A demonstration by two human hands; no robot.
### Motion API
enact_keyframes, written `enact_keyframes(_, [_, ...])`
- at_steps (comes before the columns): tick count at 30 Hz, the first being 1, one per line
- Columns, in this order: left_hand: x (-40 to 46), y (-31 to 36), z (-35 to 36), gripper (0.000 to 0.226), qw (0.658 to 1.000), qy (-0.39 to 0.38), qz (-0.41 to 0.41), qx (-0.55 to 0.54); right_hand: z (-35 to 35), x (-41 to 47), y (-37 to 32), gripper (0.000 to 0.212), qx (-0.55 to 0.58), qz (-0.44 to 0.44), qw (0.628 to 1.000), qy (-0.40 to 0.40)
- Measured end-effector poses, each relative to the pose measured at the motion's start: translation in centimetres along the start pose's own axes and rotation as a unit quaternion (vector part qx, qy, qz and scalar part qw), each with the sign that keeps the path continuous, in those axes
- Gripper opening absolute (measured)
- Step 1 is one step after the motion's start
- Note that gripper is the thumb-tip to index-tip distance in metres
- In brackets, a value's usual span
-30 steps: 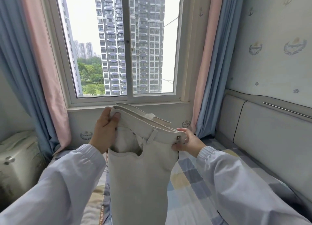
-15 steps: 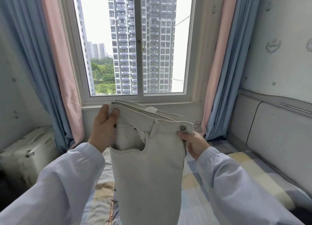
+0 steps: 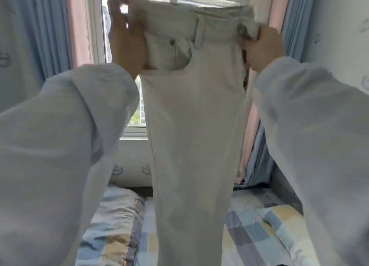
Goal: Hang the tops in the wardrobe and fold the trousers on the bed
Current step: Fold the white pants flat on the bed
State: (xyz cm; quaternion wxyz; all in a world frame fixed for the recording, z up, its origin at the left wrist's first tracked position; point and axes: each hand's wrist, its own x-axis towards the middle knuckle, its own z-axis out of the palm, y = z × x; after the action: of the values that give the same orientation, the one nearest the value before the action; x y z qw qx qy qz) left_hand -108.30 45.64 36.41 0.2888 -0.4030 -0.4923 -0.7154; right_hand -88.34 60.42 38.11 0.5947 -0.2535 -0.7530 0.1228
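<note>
Both hands (image 3: 127, 44) (image 3: 263, 46) gripping trousers (image 3: 195, 126) above bed (image 3: 259, 235).

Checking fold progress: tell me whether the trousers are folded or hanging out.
Hanging out: the trousers dangle by the waistband from the left hand and right hand, above the bed.

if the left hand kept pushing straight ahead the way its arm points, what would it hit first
Probably the window or its frame behind the trousers, which the left hand grips at the waistband. Depth is unclear, so the gap cannot be judged.

Both arms raised, left hand (image 3: 127, 44) and right hand (image 3: 263, 48) each clenched in a grip.
</note>
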Motion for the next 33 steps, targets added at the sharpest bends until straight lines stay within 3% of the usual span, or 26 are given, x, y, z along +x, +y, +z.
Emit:
enact_keyframes(1, [1.1, 1.6, 0.5, 0.029, 0.997, 0.025, 0.02, -0.073, -0.9, 0.9, -1.3, 0.035, 0.025, -0.03, 0.998, 0.052])
enact_keyframes(3, [1.3, 2.9, 1.5, 0.041, 0.991, -0.041, -0.031, -0.123, -1.1, 1.0, -1.7, 0.039, 0.036, -0.036, 0.996, 0.071])
enact_keyframes(6, [-2.3, -0.1, 2.4, 0.043, 0.963, -0.199, -0.175, 0.04, 0.2, -0.4, 1.9, 0.019, 0.006, 0.075, 0.995, -0.066])
enact_keyframes(8, [-5.0, -2.9, 2.4, 0.039, 0.948, -0.22, -0.211, 0.093, -0.3, -1.1, 3.9, 0.01, 0.019, 0.128, 0.987, -0.091])
enact_keyframes(12, [-4.6, -2.6, 2.9, 0.037, 0.964, -0.151, -0.211, 0.049, -2.2, -0.1, 3.7, 0.006, 0.043, 0.085, 0.992, -0.081])
enact_keyframes(15, [-3.2, -0.3, 2.5, 0.043, 0.983, -0.109, -0.144, -0.008, -3.0, 0.6, 2.4, 0.021, 0.053, 0.034, 0.998, -0.02])
enact_keyframes(19, [-4.1, -0.6, 1.5, 0.047, 0.973, -0.186, -0.136, 0.02, -4.0, -0.8, 2.6, 0.024, -0.021, 0.046, 0.995, -0.087])
enact_keyframes(21, [-4.2, -0.7, 0.9, 0.042, 0.975, -0.187, -0.109, 0.048, -5.2, -1.3, 2.5, 0.026, -0.007, 0.047, 0.993, -0.107])
enact_keyframes(24, [-3.5, 0.0, -0.8, 0.033, 0.981, -0.179, -0.078, -0.011, -7.4, -2.2, 1.7, 0.031, 0.05, 0.055, 0.99, -0.118])
enact_keyframes(26, [-4.0, -0.5, -1.7, 0.041, 0.95, -0.287, -0.11, -0.058, -8.0, -3.6, 2.1, 0.031, 0.07, 0.09, 0.976, -0.183])
enact_keyframes(29, [-7.4, -3.2, -2.7, 0.058, 0.843, -0.496, -0.199, -0.062, -7.8, -7.0, 5.5, 0.026, 0.083, 0.171, 0.917, -0.351])
enact_keyframes(31, [-10.1, -5.9, -3.2, 0.078, 0.761, -0.615, -0.201, -0.049, -7.6, -9.0, 8.4, 0.035, 0.087, 0.22, 0.838, -0.492])
enact_keyframes(33, [-12.5, -8.3, -3.4, 0.073, 0.659, -0.711, -0.23, -0.089, -7.1, -10.3, 11.2, 0.046, 0.11, 0.251, 0.74, -0.615])
